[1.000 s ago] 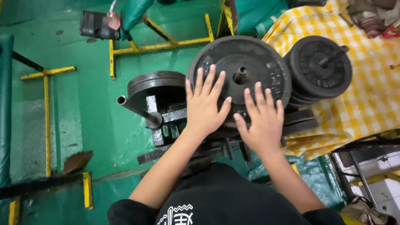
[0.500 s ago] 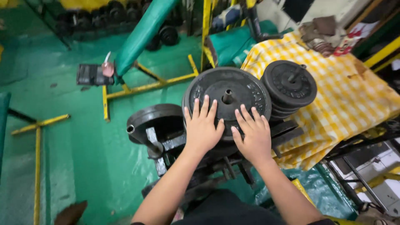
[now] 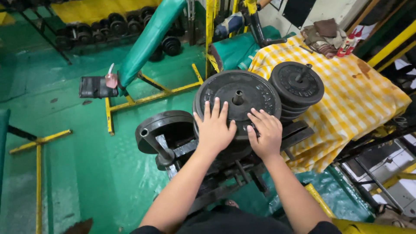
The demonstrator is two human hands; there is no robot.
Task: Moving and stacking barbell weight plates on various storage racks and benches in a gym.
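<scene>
Your left hand (image 3: pixel 215 130) flat, open on big black plate (image 3: pixel 237 100) | right hand (image 3: pixel 265 133) open on its lower edge | plate faces you.

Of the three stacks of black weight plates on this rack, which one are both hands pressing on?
The middle stack, the largest. The left hand and right hand lie flat on its face. The smaller stack over the checked cloth and the left stack are untouched.

A yellow checked cloth (image 3: pixel 346 86) lies beside a green padded bench (image 3: pixel 147 39).
</scene>
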